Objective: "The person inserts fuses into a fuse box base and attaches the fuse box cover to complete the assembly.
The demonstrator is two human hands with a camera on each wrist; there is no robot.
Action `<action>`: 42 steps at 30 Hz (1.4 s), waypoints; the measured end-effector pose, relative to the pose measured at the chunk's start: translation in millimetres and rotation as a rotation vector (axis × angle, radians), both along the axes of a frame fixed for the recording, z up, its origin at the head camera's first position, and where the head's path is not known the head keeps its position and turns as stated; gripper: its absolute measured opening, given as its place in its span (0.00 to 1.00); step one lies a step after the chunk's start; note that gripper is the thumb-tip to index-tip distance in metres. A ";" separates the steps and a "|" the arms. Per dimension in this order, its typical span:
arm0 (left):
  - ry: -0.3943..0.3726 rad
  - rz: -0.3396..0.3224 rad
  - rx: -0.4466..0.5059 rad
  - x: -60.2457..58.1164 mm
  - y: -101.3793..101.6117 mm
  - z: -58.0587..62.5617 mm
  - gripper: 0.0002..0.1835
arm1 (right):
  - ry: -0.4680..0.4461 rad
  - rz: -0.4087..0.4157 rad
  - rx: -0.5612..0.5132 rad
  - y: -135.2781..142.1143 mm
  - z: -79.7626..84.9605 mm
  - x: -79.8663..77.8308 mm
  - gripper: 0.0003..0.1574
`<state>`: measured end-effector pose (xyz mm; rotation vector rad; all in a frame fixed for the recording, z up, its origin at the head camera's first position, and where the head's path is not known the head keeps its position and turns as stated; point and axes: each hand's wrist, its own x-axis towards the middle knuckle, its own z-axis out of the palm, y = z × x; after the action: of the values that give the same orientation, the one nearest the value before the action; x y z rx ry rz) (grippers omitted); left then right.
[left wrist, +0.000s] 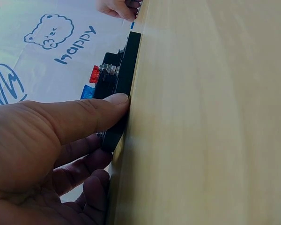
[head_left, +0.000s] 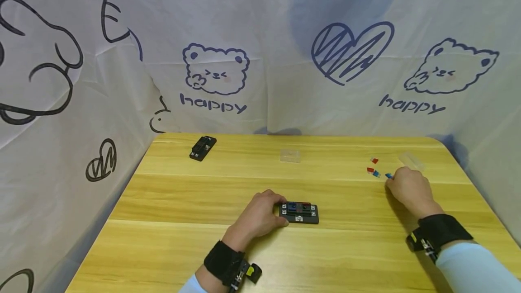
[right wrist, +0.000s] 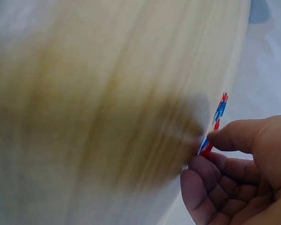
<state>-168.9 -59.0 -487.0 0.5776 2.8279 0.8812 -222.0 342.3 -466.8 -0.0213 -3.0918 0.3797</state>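
Note:
My left hand (head_left: 260,214) grips the left end of a black fuse block (head_left: 299,219), its thumb along the near edge, fingers behind. A blue blade fuse (left wrist: 87,92) and a red blade fuse (left wrist: 94,74) stand in the block, with metal terminals around them. On the right of the table, my right hand (head_left: 411,189) pinches a blue blade fuse (head_left: 389,176) between thumb and fingertips, close over the wood. Beside those fingertips lie a loose blue fuse (head_left: 376,173) and two red fuses, one nearer (head_left: 370,170) and one farther back (head_left: 375,160).
A second black fuse block (head_left: 202,148) lies at the table's back left. One clear plastic cover (head_left: 290,156) sits at the back middle, another (head_left: 411,161) behind my right hand. White cloth (head_left: 281,58) with drawings hangs behind the wooden table (head_left: 183,248).

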 end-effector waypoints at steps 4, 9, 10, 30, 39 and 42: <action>0.000 0.000 -0.001 0.4 0.1 0.4 0.28 | 0.037 -0.001 0.032 -1.9 1.3 3.5 0.24; 0.002 -0.004 0.004 0.6 -0.4 1.4 0.28 | 0.124 0.027 0.012 -12.5 7.3 6.6 0.24; 0.002 -0.004 0.007 0.5 -0.5 1.5 0.28 | 0.142 0.041 -0.001 -16.2 8.7 7.3 0.23; -0.023 0.015 0.023 0.5 -0.4 2.6 0.28 | 0.120 0.419 -0.198 -141.5 15.2 48.1 0.05; -0.011 -0.002 0.014 0.4 -0.1 2.1 0.27 | 0.165 0.457 -0.222 -168.4 8.1 60.2 0.03; -0.005 -0.008 0.008 0.0 -0.3 2.5 0.26 | 0.187 0.486 -0.202 -173.4 5.4 61.7 0.03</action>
<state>-168.9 -59.3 -484.6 0.5867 2.8173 0.8921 -160.3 168.9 -461.4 0.7249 -2.8272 0.6594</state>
